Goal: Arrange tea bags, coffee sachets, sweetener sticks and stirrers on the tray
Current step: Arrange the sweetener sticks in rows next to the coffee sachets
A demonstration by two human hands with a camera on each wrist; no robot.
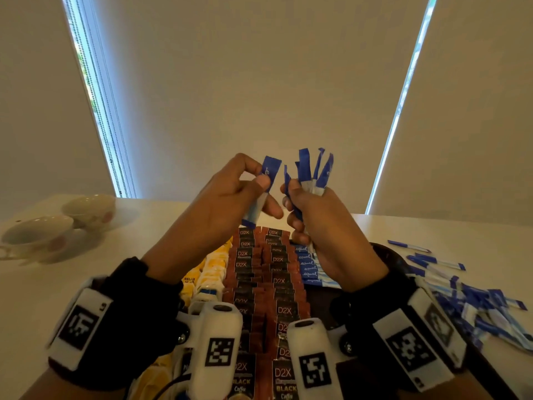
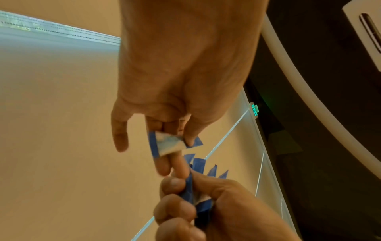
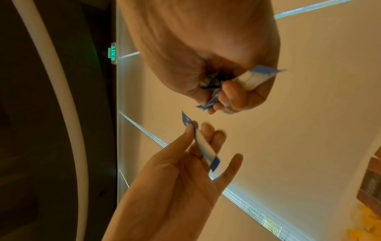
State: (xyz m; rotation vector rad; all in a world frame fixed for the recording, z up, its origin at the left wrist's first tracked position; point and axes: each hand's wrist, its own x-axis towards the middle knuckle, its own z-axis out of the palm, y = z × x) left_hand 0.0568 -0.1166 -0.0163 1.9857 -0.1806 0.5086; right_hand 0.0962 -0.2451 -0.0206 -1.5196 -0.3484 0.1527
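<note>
Both hands are raised above the dark tray (image 1: 388, 254). My left hand (image 1: 230, 194) pinches one blue-and-white sweetener stick (image 1: 261, 192) between thumb and forefinger; the left wrist view shows the same stick (image 2: 169, 144). My right hand (image 1: 311, 209) grips a bundle of several sweetener sticks (image 1: 313, 173) that fan out above the fist. On the tray lie rows of red-and-black coffee sachets (image 1: 259, 272), yellow tea bags (image 1: 212, 268) on their left, and a short row of sweetener sticks (image 1: 308, 267) on their right. No stirrers are in view.
A loose pile of sweetener sticks (image 1: 473, 307) lies on the white table right of the tray. Two cups on saucers (image 1: 57, 226) stand at the far left. Window blinds (image 1: 259, 82) hang behind the table.
</note>
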